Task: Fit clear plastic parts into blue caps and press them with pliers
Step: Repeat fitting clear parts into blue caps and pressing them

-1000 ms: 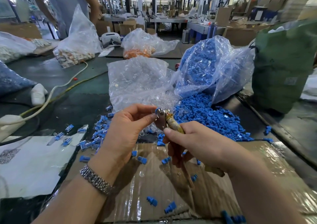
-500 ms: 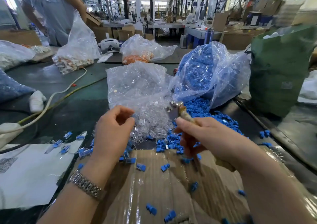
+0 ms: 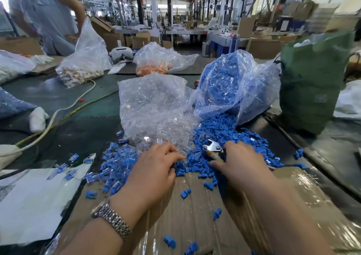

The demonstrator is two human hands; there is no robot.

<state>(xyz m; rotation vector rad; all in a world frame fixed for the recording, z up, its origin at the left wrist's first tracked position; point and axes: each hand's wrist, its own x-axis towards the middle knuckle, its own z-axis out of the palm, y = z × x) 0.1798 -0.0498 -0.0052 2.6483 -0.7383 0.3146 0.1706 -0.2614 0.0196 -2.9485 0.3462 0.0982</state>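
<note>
Your pliers (image 3: pixel 214 150) showed silver metal jaws and a tan, worn handle, lying low over the spilled blue caps (image 3: pixel 230 135). Your right hand (image 3: pixel 241 164) gripped that handle, fingers curled round it. Your left hand (image 3: pixel 156 166) sat knuckles-up at the edge of the clear plastic parts (image 3: pixel 173 131), fingers curled down into the pile; whether it pinched a part, you couldn't tell from this view.

Counts: one pair of pliers, two hands, one clear bag (image 3: pixel 150 98) spilling clear parts, one blue-filled bag (image 3: pixel 230 84) spilling caps. Caps far too many to count; a loose handful lay scattered on the taped cardboard (image 3: pixel 195 219). Assembled blue-and-clear pieces (image 3: pixel 115 168) heaped left of your left hand.

Versus a second before: both hands had dropped from raised, where your left fingers met the pliers' tip, down to the piles. The pliers had come down with your right hand.
</note>
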